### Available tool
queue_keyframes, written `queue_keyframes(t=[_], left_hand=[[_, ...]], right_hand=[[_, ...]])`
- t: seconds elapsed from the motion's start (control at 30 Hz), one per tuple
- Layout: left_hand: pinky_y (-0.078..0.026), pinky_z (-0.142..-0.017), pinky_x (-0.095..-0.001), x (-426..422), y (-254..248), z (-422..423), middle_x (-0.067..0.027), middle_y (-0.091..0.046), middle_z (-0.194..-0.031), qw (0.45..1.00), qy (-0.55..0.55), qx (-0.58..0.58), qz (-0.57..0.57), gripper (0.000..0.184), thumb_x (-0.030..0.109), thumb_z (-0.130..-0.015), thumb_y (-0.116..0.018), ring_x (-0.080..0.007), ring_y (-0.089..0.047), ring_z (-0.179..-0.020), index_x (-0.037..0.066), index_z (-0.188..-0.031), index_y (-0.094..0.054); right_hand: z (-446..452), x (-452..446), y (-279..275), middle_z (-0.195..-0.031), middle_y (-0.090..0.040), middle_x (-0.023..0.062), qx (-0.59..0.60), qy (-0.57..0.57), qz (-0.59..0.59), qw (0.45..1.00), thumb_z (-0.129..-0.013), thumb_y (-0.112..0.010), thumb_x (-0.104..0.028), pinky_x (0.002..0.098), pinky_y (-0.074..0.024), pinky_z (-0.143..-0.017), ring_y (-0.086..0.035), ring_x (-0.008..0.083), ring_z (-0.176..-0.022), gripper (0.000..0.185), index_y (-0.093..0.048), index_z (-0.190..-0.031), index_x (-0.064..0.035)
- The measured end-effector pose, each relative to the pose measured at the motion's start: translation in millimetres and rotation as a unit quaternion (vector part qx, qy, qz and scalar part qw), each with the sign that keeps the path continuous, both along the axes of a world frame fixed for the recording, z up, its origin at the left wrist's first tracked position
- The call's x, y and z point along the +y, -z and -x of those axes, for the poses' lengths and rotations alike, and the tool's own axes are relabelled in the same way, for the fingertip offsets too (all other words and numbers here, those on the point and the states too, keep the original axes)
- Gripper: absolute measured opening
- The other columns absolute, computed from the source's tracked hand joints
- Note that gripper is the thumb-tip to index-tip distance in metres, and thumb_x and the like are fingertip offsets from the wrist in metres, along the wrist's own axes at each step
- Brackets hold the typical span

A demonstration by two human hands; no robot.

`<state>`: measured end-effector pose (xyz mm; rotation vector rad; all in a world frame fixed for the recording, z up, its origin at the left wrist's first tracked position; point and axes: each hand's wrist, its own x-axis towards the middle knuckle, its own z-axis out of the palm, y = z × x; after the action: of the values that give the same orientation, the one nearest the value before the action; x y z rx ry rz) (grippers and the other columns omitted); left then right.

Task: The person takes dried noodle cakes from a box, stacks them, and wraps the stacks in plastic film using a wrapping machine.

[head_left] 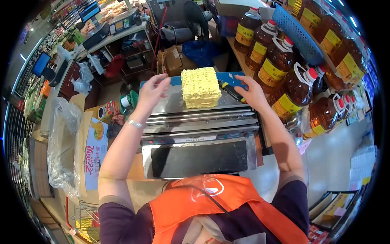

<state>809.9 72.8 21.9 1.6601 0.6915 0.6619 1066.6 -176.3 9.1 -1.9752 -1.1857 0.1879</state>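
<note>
A stack of yellow instant noodle blocks stands on the metal top of a film wrapping machine, between my two hands. To its left, my left hand is raised with fingers loosely curled and apart, holding nothing. On the other side, my right hand has its fingers spread and is also without a hold. A yellow and black utility knife lies between the stack and my right hand; whether my fingertips touch it I cannot tell. The machine's black plate is nearest my body.
Large oil bottles line the right side, beside a blue plastic basket. At left stands an open carton with clear plastic film over it. A green reel sits near my left forearm. Checkout counters are behind.
</note>
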Motion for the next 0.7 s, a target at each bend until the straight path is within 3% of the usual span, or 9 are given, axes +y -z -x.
queue_keyframes(t=[0.07,0.17,0.2,0.23,0.3,0.37,0.53,0.63,0.7], left_hand=[[-0.053,-0.068,-0.0249,9,19,33,-0.0045,-0.067,-0.094,0.999,-0.003,0.036,-0.036,0.034,0.019,-0.091,-0.068,-0.0103,-0.061,-0.076,0.000,-0.118,-0.062],[-0.052,-0.068,-0.0250,14,56,79,-0.0045,-0.066,-0.090,0.967,0.031,0.128,-0.219,0.032,0.013,-0.086,-0.071,-0.0104,-0.062,-0.075,0.001,-0.115,-0.063],[-0.052,-0.068,-0.0263,3,47,88,-0.0061,-0.064,-0.086,0.947,0.033,0.147,-0.285,0.031,0.008,-0.083,-0.073,-0.0122,-0.063,-0.073,0.003,-0.111,-0.064],[-0.053,-0.070,-0.0300,1,51,98,-0.0079,-0.063,-0.088,0.934,0.048,0.160,-0.317,0.033,0.008,-0.081,-0.074,-0.0194,-0.064,-0.075,0.005,-0.111,-0.063],[-0.053,-0.072,-0.0348,-5,46,110,-0.0088,-0.062,-0.093,0.860,0.100,0.176,-0.469,0.039,0.008,-0.076,-0.075,-0.0256,-0.063,-0.082,0.007,-0.114,-0.063],[-0.053,-0.074,-0.0376,-6,44,118,-0.0094,-0.061,-0.098,0.814,0.142,0.186,-0.532,0.047,0.008,-0.073,-0.075,-0.0292,-0.062,-0.088,0.009,-0.117,-0.062],[-0.051,-0.073,-0.0371,-1,38,112,-0.0072,-0.061,-0.099,0.775,0.183,0.169,-0.581,0.052,0.008,-0.070,-0.075,-0.0280,-0.059,-0.086,0.012,-0.120,-0.063],[-0.051,-0.072,-0.0353,-1,35,95,-0.0049,-0.060,-0.096,0.737,0.231,0.141,-0.619,0.050,0.010,-0.069,-0.075,-0.0247,-0.059,-0.084,0.014,-0.118,-0.064],[-0.050,-0.071,-0.0348,0,33,80,-0.0041,-0.059,-0.095,0.717,0.275,0.126,-0.628,0.049,0.012,-0.069,-0.074,-0.0240,-0.058,-0.084,0.015,-0.117,-0.065]], right_hand=[[-10,-9,38,-0.120,-0.061,0.0130,-0.092,-0.007,0.015,0.996,-0.084,-0.068,-0.019,0.0393,-0.0456,-0.095,-0.056,0.0331,-0.110,0.042,-0.063,-0.124,-0.0100],[-22,-9,70,-0.118,-0.062,0.0135,-0.154,-0.017,0.064,0.986,-0.080,-0.068,-0.013,0.0415,-0.0438,-0.097,-0.054,0.0351,-0.108,0.041,-0.066,-0.121,-0.0104],[-24,-7,69,-0.118,-0.062,0.0134,-0.141,-0.008,0.068,0.988,-0.081,-0.068,-0.013,0.0411,-0.0440,-0.097,-0.054,0.0347,-0.108,0.040,-0.066,-0.121,-0.0105],[-27,-4,65,-0.118,-0.062,0.0132,-0.130,0.003,0.073,0.989,-0.081,-0.067,-0.013,0.0407,-0.0443,-0.097,-0.055,0.0344,-0.107,0.040,-0.066,-0.121,-0.0105],[-31,0,63,-0.117,-0.062,0.0127,-0.148,0.006,0.065,0.987,-0.081,-0.068,-0.011,0.0396,-0.0449,-0.096,-0.056,0.0339,-0.107,0.040,-0.066,-0.120,-0.0103],[-39,-6,62,-0.116,-0.062,0.0126,-0.162,0.000,0.042,0.986,-0.080,-0.069,-0.011,0.0394,-0.0449,-0.096,-0.056,0.0340,-0.108,0.040,-0.066,-0.120,-0.0101],[-32,-54,12,-0.117,-0.060,0.0094,-0.213,-0.086,0.076,0.970,-0.075,-0.073,-0.011,0.0411,-0.0428,-0.097,-0.052,0.0316,-0.114,0.028,-0.067,-0.102,-0.0107],[-20,-74,12,-0.119,-0.058,0.0078,-0.276,-0.148,0.135,0.940,-0.073,-0.074,-0.010,0.0411,-0.0421,-0.096,-0.051,0.0306,-0.115,0.029,-0.067,-0.101,-0.0119],[-12,-72,19,-0.115,-0.057,0.0066,-0.289,-0.182,0.107,0.934,-0.072,-0.075,-0.011,0.0399,-0.0423,-0.093,-0.051,0.0284,-0.112,0.030,-0.067,-0.101,-0.0124]])
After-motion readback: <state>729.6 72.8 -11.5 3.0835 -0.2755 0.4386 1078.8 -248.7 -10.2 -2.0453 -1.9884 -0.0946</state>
